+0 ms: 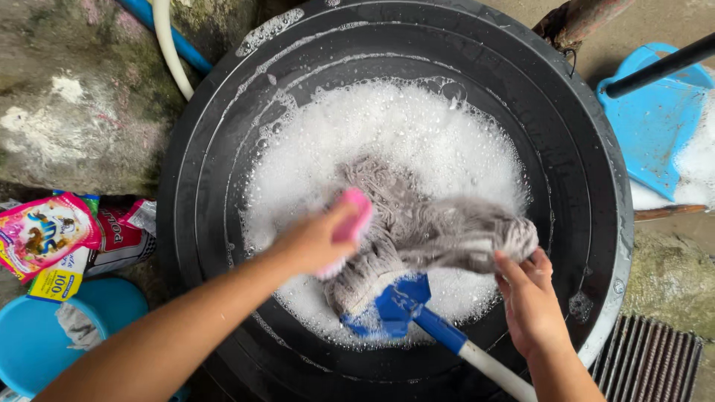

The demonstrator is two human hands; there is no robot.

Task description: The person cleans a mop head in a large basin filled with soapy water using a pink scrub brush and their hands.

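Head view: the left hand (316,242) grips a pink brush (353,216) pressed on the grey mop strands (417,231). The right hand (530,298) clutches the strands' end. The mop's blue head (398,305) lies in the foamy black tub (573,149), its white handle (495,372) pointing toward the person.
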